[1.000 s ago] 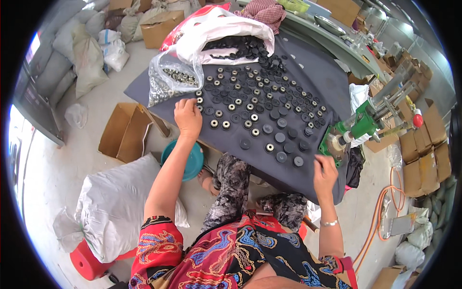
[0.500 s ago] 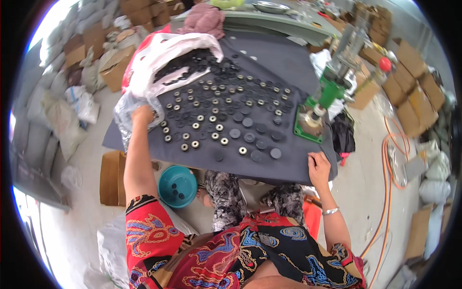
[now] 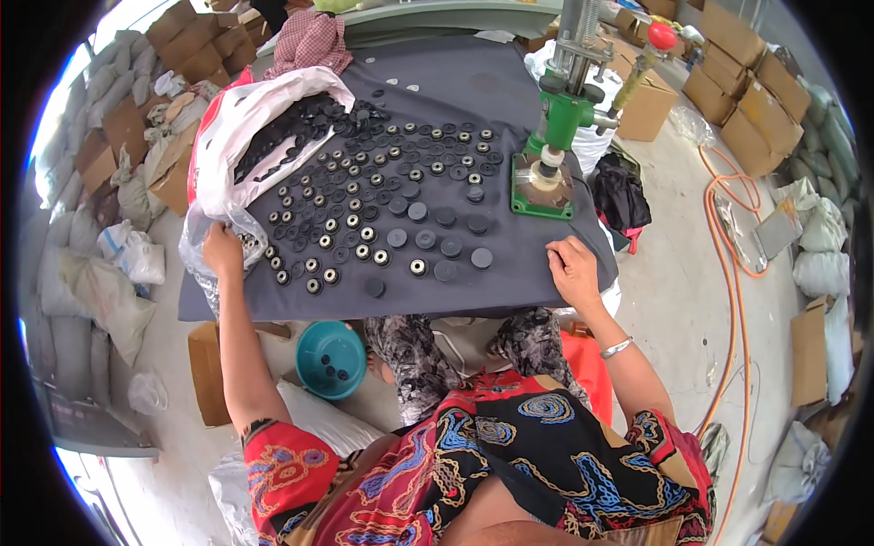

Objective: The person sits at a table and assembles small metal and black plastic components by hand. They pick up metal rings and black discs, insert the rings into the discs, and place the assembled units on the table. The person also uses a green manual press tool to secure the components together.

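Note:
My left hand (image 3: 223, 250) grips the edge of a clear plastic bag (image 3: 193, 238) at the table's left side. Small shiny metal pieces show inside the bag, beside my fingers. On the right, my right hand (image 3: 574, 271) rests at the cloth's near edge, fingers loosely curled, with nothing visible in them. Between the hands lie many round black caps (image 3: 424, 238), several bearing metal rings (image 3: 419, 267). A white and red plastic bag (image 3: 223, 136) lies on its side, black caps (image 3: 305, 127) spilling from its mouth. Beyond my right hand stands a green hand press (image 3: 557, 127).
Dark grey cloth (image 3: 455, 73) covers the table. Below its front edge sits a teal basin (image 3: 314, 364) holding a few black pieces. An orange hose (image 3: 731, 300) runs along the floor at right, near cardboard boxes (image 3: 760, 109). A checked cloth (image 3: 309, 44) lies at the back.
The view has shifted, so the table and press appear further left. My left hand stays at the clear bag; my right hand remains at the table edge, fingers curled.

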`<control>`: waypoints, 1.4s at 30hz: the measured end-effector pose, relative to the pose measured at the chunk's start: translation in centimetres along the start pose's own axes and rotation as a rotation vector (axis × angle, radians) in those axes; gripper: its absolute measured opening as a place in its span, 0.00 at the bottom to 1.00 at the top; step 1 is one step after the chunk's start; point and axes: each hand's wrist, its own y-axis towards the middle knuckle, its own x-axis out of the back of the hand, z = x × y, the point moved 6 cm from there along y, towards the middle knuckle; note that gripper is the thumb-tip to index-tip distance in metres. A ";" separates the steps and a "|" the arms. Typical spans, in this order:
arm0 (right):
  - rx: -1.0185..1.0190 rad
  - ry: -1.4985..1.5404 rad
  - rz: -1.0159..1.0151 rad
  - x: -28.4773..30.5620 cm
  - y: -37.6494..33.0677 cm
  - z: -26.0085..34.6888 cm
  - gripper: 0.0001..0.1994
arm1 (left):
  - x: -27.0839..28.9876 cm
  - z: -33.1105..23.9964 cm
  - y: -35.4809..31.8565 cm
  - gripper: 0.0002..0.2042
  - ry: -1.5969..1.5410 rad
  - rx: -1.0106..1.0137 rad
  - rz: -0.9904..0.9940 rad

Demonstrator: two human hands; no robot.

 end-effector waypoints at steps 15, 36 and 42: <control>0.716 0.075 0.360 -6.2 0.9 19.0 0.17 | 8.4 -23.1 -21.7 0.04 -1.687 0.678 0.913; 0.340 0.253 0.519 -10.5 11.7 16.1 0.10 | 1.2 1.8 -14.0 0.14 -0.451 0.487 -0.176; 0.462 0.111 0.609 -17.4 15.3 18.1 0.10 | 0.3 0.1 -13.4 0.15 -0.150 0.502 -0.074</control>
